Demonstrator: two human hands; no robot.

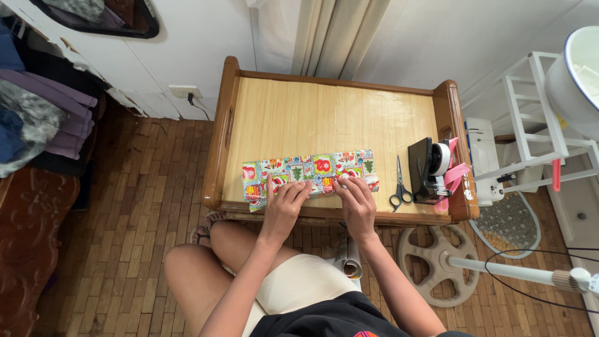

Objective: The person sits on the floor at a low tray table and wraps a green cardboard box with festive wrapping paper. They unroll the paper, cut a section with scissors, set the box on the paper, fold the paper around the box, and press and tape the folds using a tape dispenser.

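A long box wrapped in bright patterned gift paper (309,170) lies along the near edge of a low wooden table (324,112). My left hand (285,201) presses flat on the paper's near left part, fingers spread. My right hand (357,198) presses on the paper's near right part, fingertips on the fold. Neither hand grips anything. The paper's left end sticks out loose past the box.
Black-handled scissors (399,185) lie right of the parcel. Beside them stands a black tape dispenser (429,168) with pink ribbon (455,175). A fan base (440,262) sits on the wood floor at right. A white rack (536,118) stands far right.
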